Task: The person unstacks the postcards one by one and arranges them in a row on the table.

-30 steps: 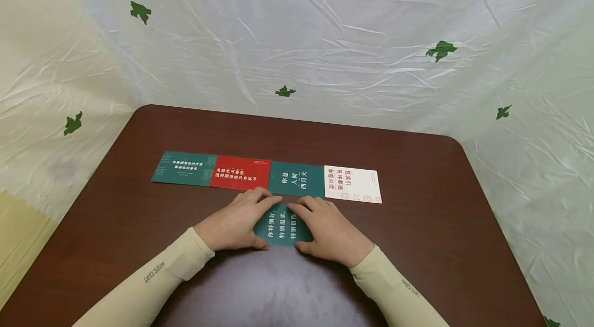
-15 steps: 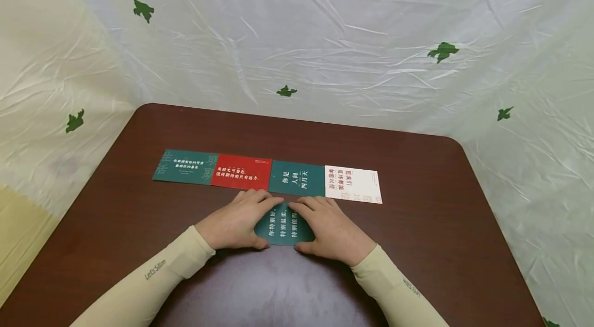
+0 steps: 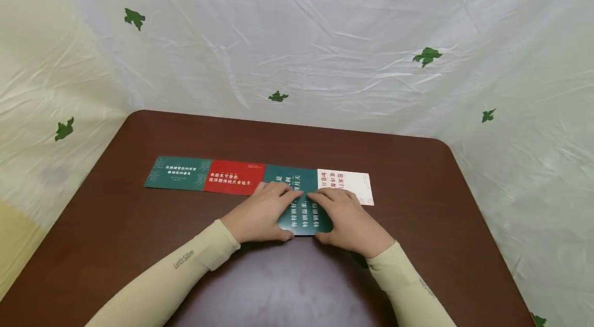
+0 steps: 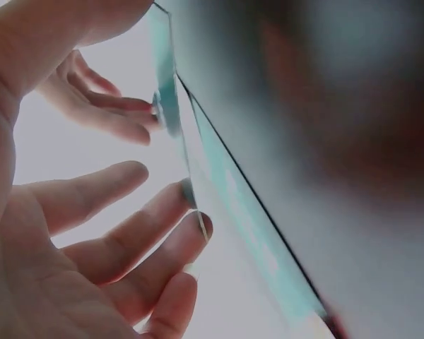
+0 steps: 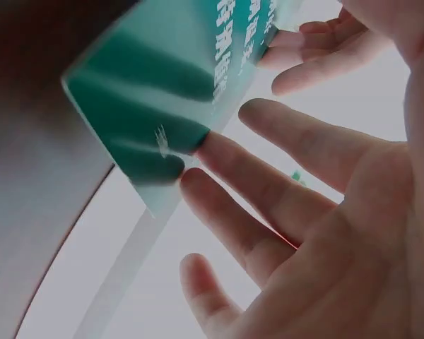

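In the head view, my left hand and right hand hold a green card with white lettering between them. Thumbs are at its near edge and fingers at its far edge. The held card appears raised off the table in the right wrist view. Just beyond lies a row of cards: a green one at the left, a red one, another green one and a white one at the right. My fingers partly cover the last three.
The dark brown table has rounded far corners. Pale, wrinkled cloth with green leaf and bird-like shapes hangs round its back and sides. A shiny reflection shows at the near middle.
Both hands have carried the held green card to the right and slightly away from me, and it now overlaps the second green card in view. The head view has shifted slightly.
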`<state>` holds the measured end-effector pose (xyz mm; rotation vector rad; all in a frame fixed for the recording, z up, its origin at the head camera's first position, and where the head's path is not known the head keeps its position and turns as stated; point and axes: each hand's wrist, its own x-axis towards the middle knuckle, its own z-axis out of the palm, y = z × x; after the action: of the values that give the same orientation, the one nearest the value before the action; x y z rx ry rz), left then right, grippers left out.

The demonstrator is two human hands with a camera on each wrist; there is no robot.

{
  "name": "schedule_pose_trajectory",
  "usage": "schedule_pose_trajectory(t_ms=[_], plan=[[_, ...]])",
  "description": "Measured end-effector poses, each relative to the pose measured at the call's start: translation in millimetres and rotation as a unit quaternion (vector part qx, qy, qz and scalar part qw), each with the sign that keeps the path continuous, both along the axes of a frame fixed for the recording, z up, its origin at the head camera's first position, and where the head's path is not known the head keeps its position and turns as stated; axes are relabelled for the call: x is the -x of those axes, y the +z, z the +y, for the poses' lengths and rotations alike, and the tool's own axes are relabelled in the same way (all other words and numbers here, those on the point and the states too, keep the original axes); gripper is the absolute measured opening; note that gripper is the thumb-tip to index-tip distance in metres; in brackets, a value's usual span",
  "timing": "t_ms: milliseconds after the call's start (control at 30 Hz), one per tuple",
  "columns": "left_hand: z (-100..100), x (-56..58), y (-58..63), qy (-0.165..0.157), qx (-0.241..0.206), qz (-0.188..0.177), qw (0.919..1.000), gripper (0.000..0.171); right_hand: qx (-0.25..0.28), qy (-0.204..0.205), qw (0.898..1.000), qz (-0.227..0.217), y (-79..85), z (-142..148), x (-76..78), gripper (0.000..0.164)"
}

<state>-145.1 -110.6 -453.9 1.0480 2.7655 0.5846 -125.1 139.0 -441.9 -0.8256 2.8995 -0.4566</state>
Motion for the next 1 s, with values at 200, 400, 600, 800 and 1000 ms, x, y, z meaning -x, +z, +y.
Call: schedule_pose_trajectory(t_ms=[200, 400, 600, 800, 1000], plan=[[58.4, 37.3, 3.2, -0.024, 0.018, 0.017, 0.9994, 0.089, -0.004, -0.06, 0.998, -0.007, 5.9, 52.0, 16.8, 0.084], [108.6, 63.5, 10.9, -0.034, 0.052, 0.021, 0.9979, 0.089, 0.002, -0.106, 0.994, -0.041, 8.4, 90.4, 33.4, 0.092], [146.5, 81.5, 12.0, -0.034, 0.061, 0.017, 0.9974, 0.088, 0.016, -0.144, 0.985, -0.092, 9.2, 119.0, 46.5, 0.093], [167.2, 87.7, 7.6, -0.031, 0.078, 0.012, 0.9964, 0.087, 0.007, -0.161, 0.98, -0.114, 3.7, 132.6, 51.9, 0.091], [173.9, 88.3, 5.6, -0.023, 0.093, 0.016, 0.9953, 0.086, -0.001, -0.152, 0.981, -0.118, 1.7, 135.7, 56.4, 0.091]])
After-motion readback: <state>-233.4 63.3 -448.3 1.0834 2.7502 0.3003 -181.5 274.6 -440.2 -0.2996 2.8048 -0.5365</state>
